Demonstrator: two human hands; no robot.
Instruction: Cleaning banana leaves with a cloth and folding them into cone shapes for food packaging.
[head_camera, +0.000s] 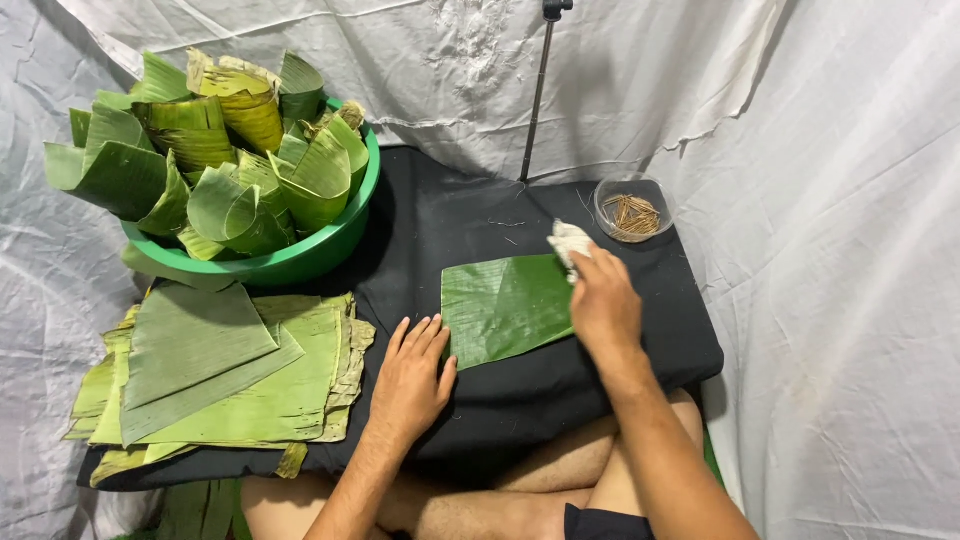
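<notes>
Head view, looking down at a low black-covered board (480, 215) across the person's lap. A cut banana leaf piece (505, 310) lies flat near the board's near edge, right of centre. The left hand (410, 378) rests palm down with fingers straight and together, holding nothing, its fingertips touching the leaf's left edge. The right hand (603, 303) is curled around a whitish wad of cloth (568, 243), pressed at the leaf's far right corner.

At the far left corner stands a green basin (345, 235) filled with folded leaf cones (235, 150); a stack of flat leaves (230, 370) covers the near left corner; a clear dish of small wooden sticks (630, 213) sits at the far right corner.

Risks, as judged: only fingertips pin the leaf, so a firm stroke of the cloth could slide or buckle it. Pressure along the ribs may split it. A wide sweep could knock the dish nearby.
</notes>
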